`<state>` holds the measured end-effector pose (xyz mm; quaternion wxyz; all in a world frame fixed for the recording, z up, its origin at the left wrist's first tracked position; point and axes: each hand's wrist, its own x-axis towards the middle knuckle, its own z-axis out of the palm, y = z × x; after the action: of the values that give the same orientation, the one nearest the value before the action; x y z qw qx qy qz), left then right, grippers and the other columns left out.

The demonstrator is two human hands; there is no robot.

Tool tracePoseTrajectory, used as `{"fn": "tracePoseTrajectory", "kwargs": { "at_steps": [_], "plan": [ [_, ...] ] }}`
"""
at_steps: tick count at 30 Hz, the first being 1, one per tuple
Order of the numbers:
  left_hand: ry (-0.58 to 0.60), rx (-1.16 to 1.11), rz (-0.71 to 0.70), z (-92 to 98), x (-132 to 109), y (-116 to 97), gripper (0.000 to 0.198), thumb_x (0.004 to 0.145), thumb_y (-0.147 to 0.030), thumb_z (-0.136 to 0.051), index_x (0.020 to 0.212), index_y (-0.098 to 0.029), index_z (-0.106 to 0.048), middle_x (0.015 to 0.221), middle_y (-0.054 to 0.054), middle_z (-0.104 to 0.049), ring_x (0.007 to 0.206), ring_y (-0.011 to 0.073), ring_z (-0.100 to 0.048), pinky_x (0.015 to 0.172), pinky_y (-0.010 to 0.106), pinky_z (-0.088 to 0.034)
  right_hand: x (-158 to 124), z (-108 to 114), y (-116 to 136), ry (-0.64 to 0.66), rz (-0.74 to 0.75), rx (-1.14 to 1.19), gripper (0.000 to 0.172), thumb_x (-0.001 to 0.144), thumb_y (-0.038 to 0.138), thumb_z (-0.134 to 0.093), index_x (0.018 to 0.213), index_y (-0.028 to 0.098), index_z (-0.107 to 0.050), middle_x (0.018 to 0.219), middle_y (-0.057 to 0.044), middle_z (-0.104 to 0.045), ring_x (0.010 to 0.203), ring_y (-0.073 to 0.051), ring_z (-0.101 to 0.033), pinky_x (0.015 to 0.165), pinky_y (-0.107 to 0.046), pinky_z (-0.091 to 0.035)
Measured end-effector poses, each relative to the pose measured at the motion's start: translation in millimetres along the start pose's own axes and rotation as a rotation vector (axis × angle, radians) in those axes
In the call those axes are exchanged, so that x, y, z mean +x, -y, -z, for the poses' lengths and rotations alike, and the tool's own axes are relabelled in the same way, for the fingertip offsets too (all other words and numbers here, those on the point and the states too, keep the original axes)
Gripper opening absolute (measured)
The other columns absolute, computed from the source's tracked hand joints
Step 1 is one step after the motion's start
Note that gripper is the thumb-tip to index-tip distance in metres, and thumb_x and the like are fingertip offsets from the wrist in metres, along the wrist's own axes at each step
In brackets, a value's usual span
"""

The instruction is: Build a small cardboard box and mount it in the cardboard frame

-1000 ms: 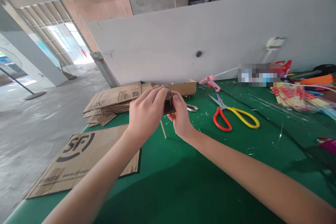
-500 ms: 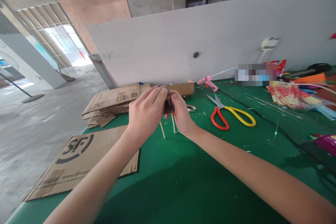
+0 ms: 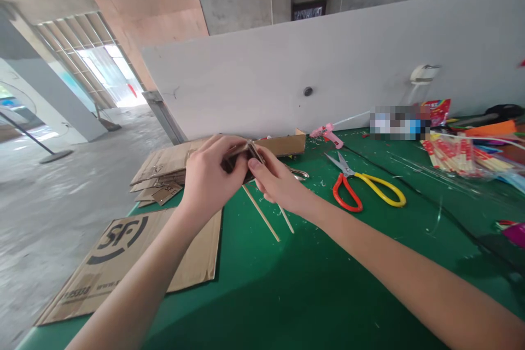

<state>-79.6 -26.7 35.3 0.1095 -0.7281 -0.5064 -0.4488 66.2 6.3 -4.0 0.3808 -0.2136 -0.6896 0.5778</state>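
Both hands grip a small brown cardboard construction (image 3: 257,153) above the table. My left hand (image 3: 211,175) is wrapped round its left side, the thumb pressing near the middle. Fingers of my right hand (image 3: 281,180) pinch its right side, the thumb on the cardboard edge. Two thin wooden sticks (image 3: 264,216) slant down from below the hands toward the lower right. Where the sticks meet the cardboard is hidden by the hands, as is much of the cardboard's shape.
On the green table (image 3: 311,284), scissors (image 3: 348,175) with red and yellow handles lie to the right, a pink glue gun (image 3: 328,134) behind. A flat cardboard sheet (image 3: 197,262) and stacked cardboard (image 3: 164,164) are at left. Packaged sticks (image 3: 455,156) lie far right.
The cardboard construction has been tilted, so its sticks now slant further to the lower right and show more length. My left hand has shifted left and its thumb has come into view.
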Motion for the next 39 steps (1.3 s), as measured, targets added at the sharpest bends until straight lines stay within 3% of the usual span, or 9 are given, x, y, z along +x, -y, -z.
{"fn": "tracePoseTrajectory", "kwargs": {
  "at_steps": [3,7,13,18,21,23,27,31,39],
  "plan": [
    [0.175,-0.391,0.261,3.7,-1,9,0.029,0.076,-0.020,-0.053,0.100,-0.015,-0.067,0.080,0.002,-0.068,0.072,0.0164,-0.063,0.062,0.025,-0.050,-7,6,20,0.077,-0.187,0.216,0.027,0.077,0.028,-0.064,0.101,0.023,-0.054,0.080,0.002,-0.045,0.056,-0.007,-0.037,0.038,-0.016,-0.023],
    [0.352,-0.709,0.490,-4.9,-9,29,0.030,0.077,-0.027,-0.057,0.101,-0.013,-0.066,0.078,0.002,-0.067,0.069,0.0157,-0.063,0.058,0.024,-0.051,-8,24,20,0.071,-0.353,0.351,0.018,0.064,0.005,-0.054,0.079,0.014,-0.057,0.075,0.000,-0.046,0.059,-0.007,-0.039,0.037,-0.015,-0.021],
    [0.441,-0.852,0.648,-39.7,-28,55,0.048,0.077,-0.045,-0.065,0.112,-0.013,-0.061,0.098,0.009,-0.067,0.081,0.0194,-0.066,0.059,0.025,-0.053,4,39,-18,-0.132,-0.402,0.232,0.027,0.070,-0.003,-0.053,0.091,0.011,-0.061,0.084,-0.006,-0.060,0.065,-0.008,-0.052,0.047,-0.017,-0.038],
    [0.464,-0.964,0.811,-72.4,-50,64,0.046,0.072,-0.034,-0.071,0.112,-0.019,-0.054,0.111,0.008,-0.064,0.093,0.0211,-0.066,0.075,0.038,-0.059,6,42,-51,-0.157,-0.338,-0.334,0.032,0.083,0.003,-0.048,0.111,0.014,-0.059,0.094,-0.009,-0.068,0.074,-0.014,-0.063,0.058,-0.024,-0.049],
    [0.413,-0.984,0.893,-83.3,-58,65,0.039,0.076,-0.032,-0.067,0.111,-0.018,-0.055,0.109,0.008,-0.064,0.090,0.0185,-0.066,0.078,0.038,-0.059,1,45,-61,-0.191,-0.207,-0.926,0.017,0.089,0.018,-0.051,0.099,0.016,-0.065,0.092,-0.009,-0.071,0.077,-0.019,-0.066,0.062,-0.028,-0.048],
    [0.375,-1.014,0.899,-87.3,-61,65,0.038,0.078,-0.032,-0.065,0.113,-0.020,-0.056,0.109,0.007,-0.064,0.092,0.0176,-0.065,0.080,0.037,-0.059,-3,46,-65,-0.248,-0.149,-1.307,0.023,0.093,0.030,-0.049,0.091,0.015,-0.066,0.085,-0.011,-0.071,0.075,-0.024,-0.067,0.060,-0.031,-0.045],
    [0.369,-1.058,0.885,-93.8,-67,67,0.035,0.081,-0.033,-0.062,0.112,-0.019,-0.058,0.103,0.006,-0.066,0.090,0.0154,-0.065,0.081,0.034,-0.058,-9,44,-70,-0.154,-0.067,-1.603,0.033,0.098,0.029,-0.035,0.092,0.015,-0.064,0.077,-0.011,-0.070,0.067,-0.025,-0.067,0.053,-0.030,-0.039],
    [0.350,-1.035,0.863,-100.2,-74,69,0.033,0.080,-0.033,-0.059,0.110,-0.017,-0.059,0.100,0.005,-0.066,0.085,0.0148,-0.064,0.074,0.031,-0.059,-8,41,-68,-0.133,-0.116,-1.566,0.033,0.097,0.027,-0.036,0.090,0.014,-0.065,0.075,-0.013,-0.069,0.065,-0.026,-0.066,0.053,-0.030,-0.037],
    [0.362,-0.919,0.781,-99.8,-74,57,0.038,0.075,-0.029,-0.059,0.110,-0.014,-0.058,0.098,0.005,-0.065,0.083,0.0158,-0.063,0.069,0.029,-0.059,-1,59,-69,-0.023,-0.497,-0.886,0.036,0.095,0.033,-0.036,0.071,0.017,-0.058,0.054,0.001,-0.050,0.043,-0.011,-0.041,0.045,-0.025,-0.030]
  ]
}}
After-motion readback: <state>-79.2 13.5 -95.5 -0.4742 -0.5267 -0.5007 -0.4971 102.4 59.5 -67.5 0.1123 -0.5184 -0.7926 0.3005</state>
